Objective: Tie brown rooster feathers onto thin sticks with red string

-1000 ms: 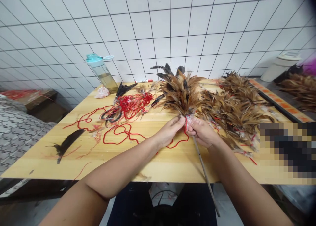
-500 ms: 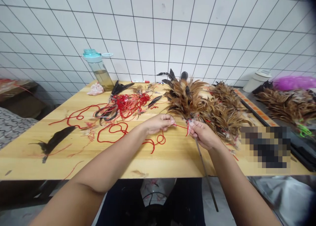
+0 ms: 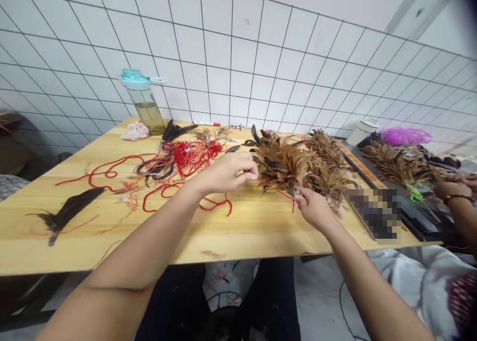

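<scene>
My left hand [image 3: 238, 172] is closed, pinching a red string [image 3: 278, 189] that stretches to the right. My right hand [image 3: 315, 209] grips the bound base of a brown feather bundle [image 3: 285, 157], beside the string's short hanging tail. The bundle's feathers fan out toward the wall, some of them dark. The stick below its base is hidden now. To the left lie a tangle of red string [image 3: 186, 155] and black-handled scissors [image 3: 154, 167]. More brown feathers [image 3: 330, 160] lie just right of the bundle.
A blue-lidded bottle [image 3: 145, 102] and a crumpled pinkish wad [image 3: 134, 131] stand at the back left. A black feather [image 3: 76, 207] lies at front left. On the right are a pixelated dark item [image 3: 376, 214], another feather bundle [image 3: 395, 165] and a co-worker's hand [image 3: 452, 192].
My left hand has risen with the string. My right hand has turned the bundle, and its stick has gone out of sight. The view has swung right, showing a co-worker's hand.
</scene>
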`<state>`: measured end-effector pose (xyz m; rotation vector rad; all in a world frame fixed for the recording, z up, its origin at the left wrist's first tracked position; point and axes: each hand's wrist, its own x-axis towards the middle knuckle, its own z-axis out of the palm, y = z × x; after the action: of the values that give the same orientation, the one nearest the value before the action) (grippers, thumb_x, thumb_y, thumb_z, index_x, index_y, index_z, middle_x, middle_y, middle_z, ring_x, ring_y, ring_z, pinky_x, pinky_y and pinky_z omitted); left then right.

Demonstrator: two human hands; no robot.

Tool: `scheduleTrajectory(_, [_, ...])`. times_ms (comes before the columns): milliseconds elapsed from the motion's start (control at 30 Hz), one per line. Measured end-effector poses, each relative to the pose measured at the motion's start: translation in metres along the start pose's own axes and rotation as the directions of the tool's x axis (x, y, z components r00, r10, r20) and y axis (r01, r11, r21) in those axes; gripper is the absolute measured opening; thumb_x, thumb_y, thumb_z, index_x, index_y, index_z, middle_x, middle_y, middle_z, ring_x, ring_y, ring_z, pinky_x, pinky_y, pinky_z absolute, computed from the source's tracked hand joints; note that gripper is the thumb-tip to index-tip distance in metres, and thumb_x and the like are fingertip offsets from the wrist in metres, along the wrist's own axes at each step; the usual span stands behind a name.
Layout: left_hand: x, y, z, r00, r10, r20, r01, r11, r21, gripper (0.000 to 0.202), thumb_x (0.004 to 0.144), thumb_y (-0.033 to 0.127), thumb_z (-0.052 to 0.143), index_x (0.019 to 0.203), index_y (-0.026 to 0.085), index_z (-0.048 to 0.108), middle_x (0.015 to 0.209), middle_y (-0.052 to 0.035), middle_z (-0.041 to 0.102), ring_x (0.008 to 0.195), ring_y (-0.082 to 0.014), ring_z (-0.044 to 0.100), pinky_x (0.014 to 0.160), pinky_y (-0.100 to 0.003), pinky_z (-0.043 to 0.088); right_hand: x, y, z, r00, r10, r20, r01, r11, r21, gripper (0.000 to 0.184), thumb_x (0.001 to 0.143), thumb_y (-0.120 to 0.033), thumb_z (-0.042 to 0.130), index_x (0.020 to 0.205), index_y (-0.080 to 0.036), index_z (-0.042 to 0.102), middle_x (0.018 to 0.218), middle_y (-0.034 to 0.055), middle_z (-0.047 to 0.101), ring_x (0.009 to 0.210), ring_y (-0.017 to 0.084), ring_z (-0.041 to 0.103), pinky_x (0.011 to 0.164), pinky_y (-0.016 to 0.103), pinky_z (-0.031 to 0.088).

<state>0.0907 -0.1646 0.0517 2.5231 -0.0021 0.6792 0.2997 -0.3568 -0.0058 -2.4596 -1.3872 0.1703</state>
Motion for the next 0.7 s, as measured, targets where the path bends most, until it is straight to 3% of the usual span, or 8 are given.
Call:
scheduleTrajectory(67, [-0.002, 0.008, -0.012, 0.998, 0.058, -0.009, -0.058, 0.997, 0.049, 0.017, 0.083, 0.019, 0.054, 0.075, 0.019, 0.069, 0.079, -0.0048, 0.06, 0.076, -0.0151, 0.055, 0.072, -0.026, 0.04, -0.007, -0.009, -0.002, 0.999, 0.024, 0.034, -0.019, 0.987, -0.158, 0.03, 0.09, -0.023, 0.038, 0.106, -0.016, 0.062, 0.1, 0.0149, 0.07, 0.09, 0.026, 0.064, 0.072, 0.032, 0.04])
scheduleTrajectory(200, [-0.001, 0.013, -0.034, 0.991, 0.128, -0.045, -0.126, 0.991, 0.046, 0.012, 0.08, 0.018, 0.059, 0.074, 0.02, 0.069, 0.076, -0.0033, 0.056, 0.075, -0.015, 0.054, 0.071, -0.029, 0.039, -0.019, -0.027, -0.002, 0.995, 0.079, 0.056, -0.052, 0.924, -0.379, 0.037, 0.091, -0.024, 0.037, 0.122, -0.014, 0.055, 0.095, 0.0178, 0.071, 0.086, 0.029, 0.067, 0.067, 0.033, 0.039])
scheduleTrajectory(300, [0.004, 0.009, -0.044, 0.989, 0.107, -0.101, -0.113, 0.992, -0.055, 0.004, 0.075, 0.021, 0.066, 0.073, 0.02, 0.069, 0.075, -0.0022, 0.053, 0.075, -0.0157, 0.054, 0.073, -0.031, 0.041, -0.025, -0.036, 0.0, 0.997, 0.014, 0.08, 0.024, 0.887, -0.461, 0.032, 0.091, -0.021, 0.038, 0.116, -0.015, 0.057, 0.094, 0.0172, 0.071, 0.085, 0.027, 0.067, 0.063, 0.032, 0.037])
scheduleTrajectory(467, [0.022, -0.012, -0.045, 0.946, -0.012, -0.324, -0.072, 0.967, -0.246, 0.006, 0.077, 0.019, 0.066, 0.072, 0.018, 0.068, 0.074, -0.0017, 0.05, 0.081, -0.0177, 0.057, 0.074, -0.035, 0.043, -0.033, -0.048, 0.002, 0.972, -0.148, 0.182, 0.224, 0.813, -0.538, 0.022, 0.086, -0.013, 0.041, 0.097, -0.018, 0.06, 0.084, 0.0108, 0.07, 0.077, 0.023, 0.066, 0.055, 0.029, 0.028])
scheduleTrajectory(600, [0.039, -0.031, -0.04, 0.955, 0.035, -0.294, -0.098, 0.975, -0.201, 0.009, 0.077, 0.02, 0.067, 0.068, 0.017, 0.067, 0.073, -0.0012, 0.052, 0.077, -0.015, 0.057, 0.075, -0.032, 0.042, -0.042, -0.061, -0.005, 0.908, -0.313, 0.278, 0.415, 0.757, -0.505, 0.022, 0.079, -0.005, 0.045, 0.087, -0.019, 0.059, 0.078, 0.0068, 0.066, 0.071, 0.019, 0.062, 0.055, 0.029, 0.025])
scheduleTrajectory(700, [0.043, -0.047, -0.038, 0.981, 0.102, -0.166, -0.116, 0.99, -0.079, 0.009, 0.075, 0.023, 0.067, 0.069, 0.017, 0.068, 0.072, -0.0004, 0.057, 0.074, -0.0123, 0.056, 0.075, -0.027, 0.041, -0.048, -0.07, -0.014, 0.873, -0.407, 0.269, 0.487, 0.758, -0.433, 0.02, 0.078, -0.004, 0.044, 0.08, -0.019, 0.058, 0.073, 0.0051, 0.064, 0.067, 0.017, 0.059, 0.056, 0.028, 0.026])
